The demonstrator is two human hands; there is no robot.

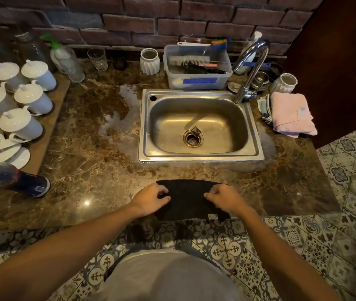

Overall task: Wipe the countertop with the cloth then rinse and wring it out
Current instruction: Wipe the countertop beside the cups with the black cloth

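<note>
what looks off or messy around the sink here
A wet film lies on the countertop left of the sink, with more along its front and right rim. A small dark scrap sits at the drain. A bottle lies on its side at the left edge.

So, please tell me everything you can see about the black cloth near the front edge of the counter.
The black cloth is a dark, matte fabric that looks slightly rough. It lies flat on the brown marble counter, in front of the sink, with its near edge at the counter's front edge. A small pale label shows at its near right corner. The left hand pinches its left side and the right hand its right side. Whether it is wet cannot be told.
</note>
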